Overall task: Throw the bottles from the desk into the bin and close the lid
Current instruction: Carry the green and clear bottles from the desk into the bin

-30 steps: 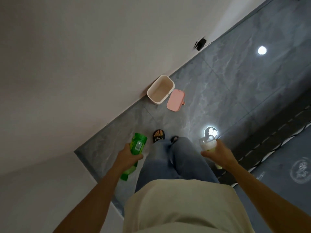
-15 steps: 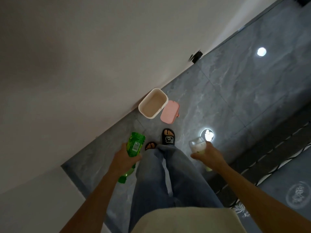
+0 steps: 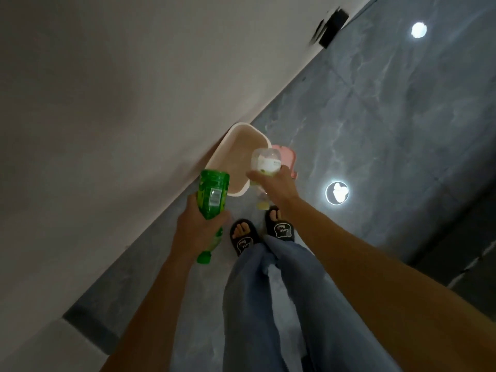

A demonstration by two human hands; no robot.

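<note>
Grey tile floor (image 3: 375, 124), green bottle (image 3: 212, 194) cap-down (held), clear bottle (image 3: 265, 163) base-forward

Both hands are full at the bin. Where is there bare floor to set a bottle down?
Bare grey tile lies right of the pink lid, around the round light reflection. It is crowded between the white open bin and the black slippers, where both hands hold bottles.

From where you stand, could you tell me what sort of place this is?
Probably an indoor room at home: polished grey marble-look floor tiles, a plain wall and a small open bin on the floor against it.
</note>
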